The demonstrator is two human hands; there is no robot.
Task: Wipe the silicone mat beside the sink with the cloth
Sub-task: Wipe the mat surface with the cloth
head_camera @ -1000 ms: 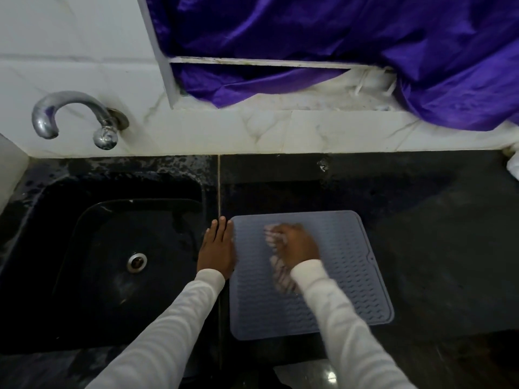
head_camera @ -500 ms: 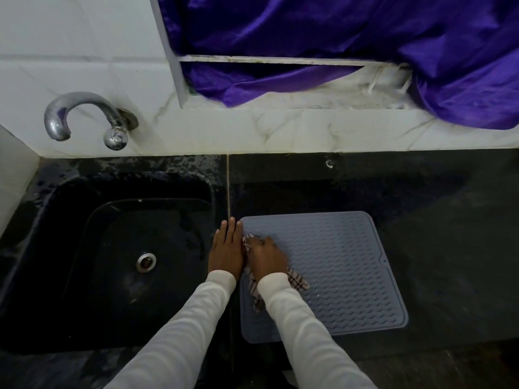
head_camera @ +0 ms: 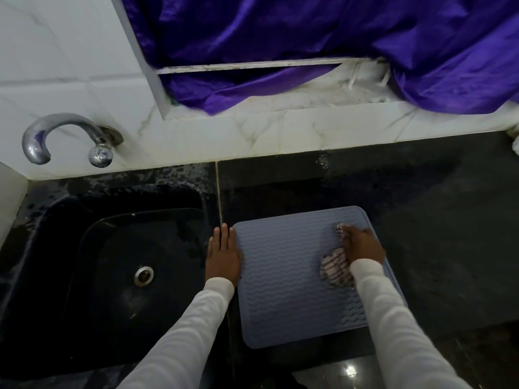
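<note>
A dark, glossy stone tabletop (head_camera: 421, 248) is running along a wall of white marbled tiles (head_camera: 70, 66), and a thin pale seam (head_camera: 219, 192) is dividing it from the black sink (head_camera: 84, 262) sunk in at the left. Wet speckles are showing on the sink's rim near the wall, and a round steel drain (head_camera: 143, 275) is sitting in the basin floor. A curved chrome tap (head_camera: 61, 136) is sticking out of the tiles above the sink. Higher up, a shiny purple cloth (head_camera: 309, 37) is hanging over a white ledge and window frame.

The grey-blue silicone mat (head_camera: 286, 290), ribbed with wavy lines, is lying flat on the tabletop just beside the sink. The left hand (head_camera: 223, 255) is lying flat with its fingers straight and close together, pressing on the tabletop with its edge touching the mat's left border. The right hand (head_camera: 362, 245) is resting on the mat's far right part, fingers curled over the striped white cloth (head_camera: 335, 268), which is bunched under the palm and sticking out towards the wrist. Both arms are wearing white sleeves (head_camera: 182, 332). A bright glint of light is reflecting off the tabletop near the bottom edge.
</note>
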